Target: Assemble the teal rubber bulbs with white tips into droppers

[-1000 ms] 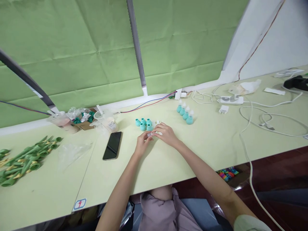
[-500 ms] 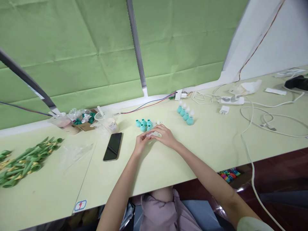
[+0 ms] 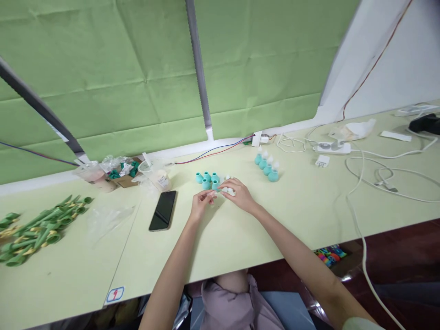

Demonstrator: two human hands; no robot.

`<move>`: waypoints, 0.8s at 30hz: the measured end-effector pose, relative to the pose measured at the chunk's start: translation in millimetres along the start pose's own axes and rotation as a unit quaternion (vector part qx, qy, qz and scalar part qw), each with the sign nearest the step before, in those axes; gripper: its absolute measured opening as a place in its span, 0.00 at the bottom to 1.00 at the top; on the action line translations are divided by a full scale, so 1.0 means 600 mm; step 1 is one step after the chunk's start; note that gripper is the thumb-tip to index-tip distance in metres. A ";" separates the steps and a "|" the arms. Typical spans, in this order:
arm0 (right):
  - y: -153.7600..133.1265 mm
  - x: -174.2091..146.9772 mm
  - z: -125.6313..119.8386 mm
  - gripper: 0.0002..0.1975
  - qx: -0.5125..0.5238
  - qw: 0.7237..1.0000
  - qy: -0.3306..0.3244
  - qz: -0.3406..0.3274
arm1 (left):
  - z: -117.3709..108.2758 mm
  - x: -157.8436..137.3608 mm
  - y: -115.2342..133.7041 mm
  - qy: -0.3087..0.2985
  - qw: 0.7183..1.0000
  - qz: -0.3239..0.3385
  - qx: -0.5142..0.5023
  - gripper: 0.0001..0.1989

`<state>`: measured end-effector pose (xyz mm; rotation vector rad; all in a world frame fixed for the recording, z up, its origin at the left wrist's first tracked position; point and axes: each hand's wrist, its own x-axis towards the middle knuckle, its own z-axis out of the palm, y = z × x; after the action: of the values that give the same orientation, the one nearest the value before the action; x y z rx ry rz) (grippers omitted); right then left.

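Note:
My left hand (image 3: 200, 204) is closed in a pinch on a small translucent piece (image 3: 215, 193), too small to name. From the other side, the fingertips of my right hand (image 3: 240, 196) close on the same piece, just above the table. Several turquoise bottle-shaped pots (image 3: 205, 184) with open necks stand right behind my hands. Small whitish pieces (image 3: 228, 189) show around and under my right fingers, partly hidden. Farther right, a slanting row of turquoise pots (image 3: 273, 175) carries white pointed tops.
A black phone (image 3: 162, 211) lies left of my hands. Behind it stand a plastic cup (image 3: 160, 178) and a cardboard box (image 3: 128, 180) of scraps. Green stem-like parts (image 3: 51, 224) are heaped at the far left. A power strip (image 3: 332, 147) and white cables (image 3: 360, 183) spread across the right.
My hands have drawn slightly apart, so the small translucent piece between the fingertips shows more. The view has shifted a little; the pots and phone stay in place.

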<state>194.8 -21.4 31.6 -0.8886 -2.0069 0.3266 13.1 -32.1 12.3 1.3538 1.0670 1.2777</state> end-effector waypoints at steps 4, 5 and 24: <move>-0.003 -0.004 0.008 0.13 -0.014 0.999 -0.024 -0.030 | 0.011 -0.003 -0.004 -0.040 0.999 0.008 -0.027 0.19; -0.002 -0.005 0.010 0.11 -0.024 0.999 -0.022 -0.040 | 0.013 -0.005 -0.004 -0.051 0.998 0.006 -0.029 0.20; -0.006 -0.006 0.009 0.09 -0.045 0.997 0.018 -0.057 | 0.017 -0.011 0.014 -0.041 0.997 -0.036 -0.058 0.18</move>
<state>190.1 -25.8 28.0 -0.8254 -2.0428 0.1570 22.9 -40.8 19.3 1.2585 0.9614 1.2021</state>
